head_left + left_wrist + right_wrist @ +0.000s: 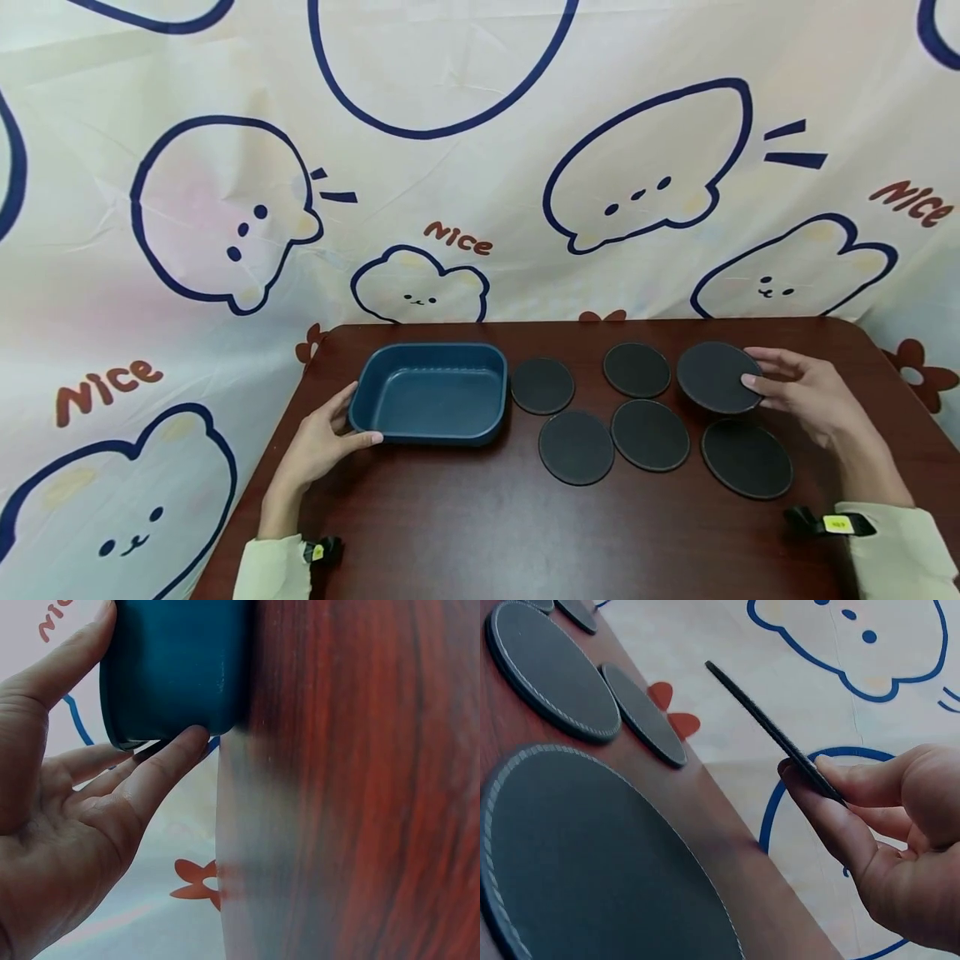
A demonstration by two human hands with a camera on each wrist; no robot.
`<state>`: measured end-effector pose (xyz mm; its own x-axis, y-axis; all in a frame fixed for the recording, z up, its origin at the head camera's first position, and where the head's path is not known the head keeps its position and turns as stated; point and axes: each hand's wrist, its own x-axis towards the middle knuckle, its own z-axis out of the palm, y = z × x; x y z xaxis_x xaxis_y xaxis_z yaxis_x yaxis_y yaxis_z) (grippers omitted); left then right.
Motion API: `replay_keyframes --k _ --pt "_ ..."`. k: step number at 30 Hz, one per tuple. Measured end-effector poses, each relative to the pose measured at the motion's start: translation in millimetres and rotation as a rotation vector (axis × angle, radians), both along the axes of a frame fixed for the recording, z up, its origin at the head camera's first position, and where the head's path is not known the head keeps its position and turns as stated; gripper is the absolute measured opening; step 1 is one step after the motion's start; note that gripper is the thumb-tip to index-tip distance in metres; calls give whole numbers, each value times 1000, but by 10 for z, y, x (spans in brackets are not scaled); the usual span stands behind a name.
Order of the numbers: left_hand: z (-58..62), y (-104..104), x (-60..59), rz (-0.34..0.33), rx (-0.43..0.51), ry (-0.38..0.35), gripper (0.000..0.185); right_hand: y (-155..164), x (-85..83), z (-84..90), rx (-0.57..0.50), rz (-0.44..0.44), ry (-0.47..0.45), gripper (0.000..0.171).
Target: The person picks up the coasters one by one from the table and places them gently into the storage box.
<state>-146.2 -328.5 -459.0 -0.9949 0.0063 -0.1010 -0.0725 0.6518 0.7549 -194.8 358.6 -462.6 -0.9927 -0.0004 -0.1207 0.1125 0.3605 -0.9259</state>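
A dark blue rectangular box [442,435], open at the top, stands at the left of the table. My left hand [321,433] grips its left end, thumb at the near corner and fingers along the far side. In the left wrist view, the fingers [169,769] touch the box's wall [176,667]. My right hand [806,392] pinches a round black coaster [716,377] by its right edge, between thumb and fingers. The right wrist view shows this coaster [757,712] edge-on, raised off the table, with my right hand [900,832] at one end.
Several more round black coasters with stitched edges lie flat right of the box, among them one by its side [542,386], one in the middle [650,435] and one at the right [747,458]. Behind the brown wooden table [480,533] hangs a printed cloth [517,283].
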Motion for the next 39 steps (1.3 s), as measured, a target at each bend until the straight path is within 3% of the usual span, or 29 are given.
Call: replay_keyframes --k 9,20,39 --pt "-7 6 -1 -6 -8 -2 103 -145 74 62 -8 13 3 50" --pt "1 -3 -3 -4 -13 -6 104 -322 31 114 -23 25 -14 59" --pt "3 -5 -10 3 -19 -10 104 -587 0 150 -164 95 -80 71"
